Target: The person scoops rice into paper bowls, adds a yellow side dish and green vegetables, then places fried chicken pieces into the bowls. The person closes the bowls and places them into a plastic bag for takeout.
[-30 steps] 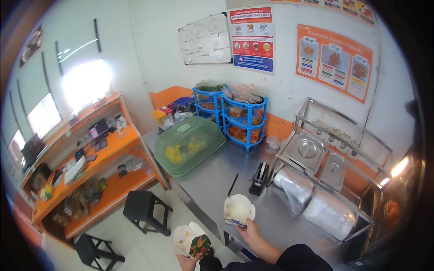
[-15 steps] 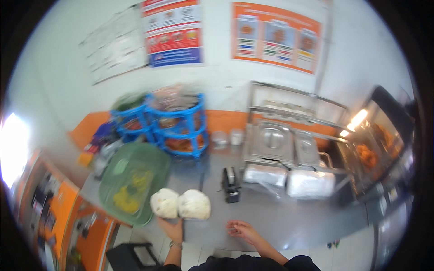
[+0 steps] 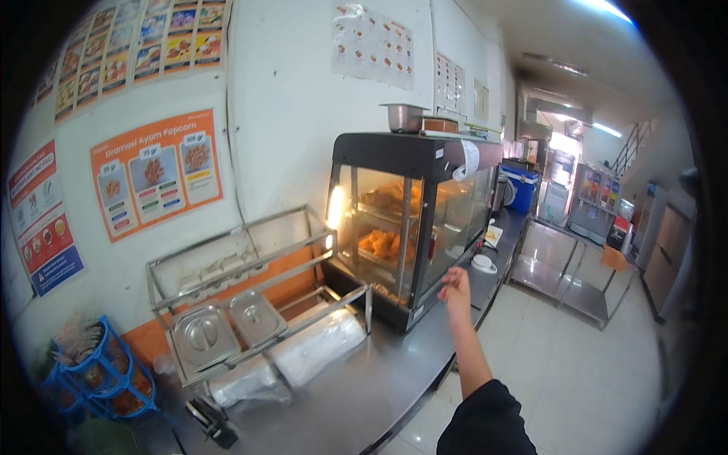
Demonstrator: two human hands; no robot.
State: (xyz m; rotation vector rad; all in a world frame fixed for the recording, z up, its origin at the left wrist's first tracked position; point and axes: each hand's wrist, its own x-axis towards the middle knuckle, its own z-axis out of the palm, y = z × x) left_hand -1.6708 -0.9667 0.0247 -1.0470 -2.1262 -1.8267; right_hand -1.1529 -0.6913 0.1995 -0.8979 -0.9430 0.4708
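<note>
My right hand (image 3: 456, 290) is raised in front of the glass food warmer (image 3: 453, 227), its fingers loosely bent and apart, with nothing in them. I cannot tell whether it touches the glass. Behind the warmer's lit pane lie pieces of fried chicken (image 3: 383, 244) on the lower shelf and more on the upper one. A white mug (image 3: 483, 264) stands on the counter just beyond my hand. My left hand is out of the picture.
Left of the warmer, a metal rack holds lidded steel pans (image 3: 203, 335) and rolls of clear plastic bags (image 3: 317, 345). A black tape dispenser (image 3: 211, 423) and blue tiered baskets (image 3: 114, 371) are at the lower left. To the right, a low steel table (image 3: 565, 265) stands across the tiled floor (image 3: 546, 364).
My view has swung to the right, toward the warmer. My right hand has risen and reached out to it. My left hand and the two white rounded things beside it have left the view.
</note>
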